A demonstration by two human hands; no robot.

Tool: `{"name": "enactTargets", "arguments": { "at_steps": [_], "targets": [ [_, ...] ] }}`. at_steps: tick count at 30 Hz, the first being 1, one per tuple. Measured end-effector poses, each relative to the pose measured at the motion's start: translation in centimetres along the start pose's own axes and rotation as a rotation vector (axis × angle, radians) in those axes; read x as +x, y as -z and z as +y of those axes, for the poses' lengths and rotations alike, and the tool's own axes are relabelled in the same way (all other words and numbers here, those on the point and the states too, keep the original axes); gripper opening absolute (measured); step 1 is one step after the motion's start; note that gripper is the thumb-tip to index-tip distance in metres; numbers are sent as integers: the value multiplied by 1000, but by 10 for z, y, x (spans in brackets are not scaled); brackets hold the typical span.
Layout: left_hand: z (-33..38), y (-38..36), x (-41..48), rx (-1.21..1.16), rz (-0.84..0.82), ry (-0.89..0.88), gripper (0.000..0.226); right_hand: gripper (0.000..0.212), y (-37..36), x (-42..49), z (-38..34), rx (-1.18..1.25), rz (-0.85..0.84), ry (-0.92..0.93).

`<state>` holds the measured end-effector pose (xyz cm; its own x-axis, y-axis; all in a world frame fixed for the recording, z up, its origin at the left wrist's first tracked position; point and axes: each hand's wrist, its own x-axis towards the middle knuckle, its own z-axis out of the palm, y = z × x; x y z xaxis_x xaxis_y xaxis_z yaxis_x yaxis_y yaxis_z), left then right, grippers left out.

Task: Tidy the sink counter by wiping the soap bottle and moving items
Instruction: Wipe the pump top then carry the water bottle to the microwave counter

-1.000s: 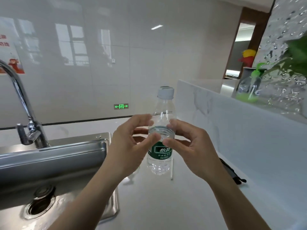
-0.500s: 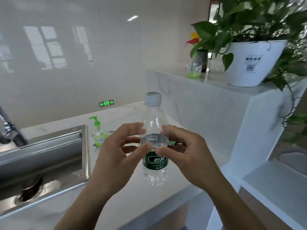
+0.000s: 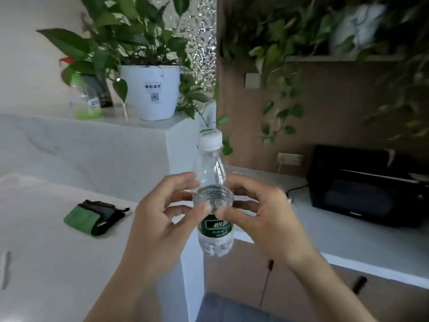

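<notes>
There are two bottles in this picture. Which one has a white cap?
The clear water bottle with the dark green label, held in both hands, has the white cap. The other, the soap bottle on the ledge beside the white plant pot, has a green top.

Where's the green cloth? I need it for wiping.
Head view, lower left: the green cloth lies on the white counter, left of the hands.

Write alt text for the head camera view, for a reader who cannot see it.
Both hands, left hand and right hand, hold a small capped water bottle upright in mid-air. A green cloth lies on the white counter at left; a potted plant and soap bottle stand on the ledge behind.
</notes>
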<state>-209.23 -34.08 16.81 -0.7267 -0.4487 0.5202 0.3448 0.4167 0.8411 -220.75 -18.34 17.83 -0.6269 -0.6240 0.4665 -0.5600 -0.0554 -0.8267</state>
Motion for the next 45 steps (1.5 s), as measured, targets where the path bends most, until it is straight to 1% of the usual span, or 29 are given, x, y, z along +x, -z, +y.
{"name": "enactTargets", "arguments": {
  "at_steps": [3,6,8,12,15,19,23,28,31,35,38,45],
  "targets": [
    [0,-40,8,-59,-146,-42,36,30,36,-27,0,-73,114,-28],
    [3,-93,11,-118,-281,-72,36,38,77,-60,2,-161,246,-82],
    [5,-130,10,-159,-356,-86,36,38,106,-81,5,-205,322,-113],
    [16,-212,4,-204,-476,-108,39,39,169,-125,13,-255,462,-176],
    [24,-267,-1,-221,-547,-92,39,42,214,-151,28,-309,530,-209],
    [35,-347,-9,-202,-597,-98,41,44,284,-182,48,-341,579,-221],
    [47,-425,-21,-236,-616,-81,40,48,352,-209,63,-350,601,-235],
    [56,-505,-25,-271,-669,-64,38,41,420,-235,83,-353,644,-290],
    [55,-555,-23,-272,-722,-59,38,43,457,-248,100,-358,708,-306],
    [46,-616,-17,-298,-777,-32,41,43,501,-260,133,-356,767,-357],
    [33,-660,-13,-300,-804,-9,39,42,533,-263,163,-346,781,-405],
    [-22,-771,13,-329,-852,39,38,43,610,-255,253,-323,823,-488]
  ]
}}
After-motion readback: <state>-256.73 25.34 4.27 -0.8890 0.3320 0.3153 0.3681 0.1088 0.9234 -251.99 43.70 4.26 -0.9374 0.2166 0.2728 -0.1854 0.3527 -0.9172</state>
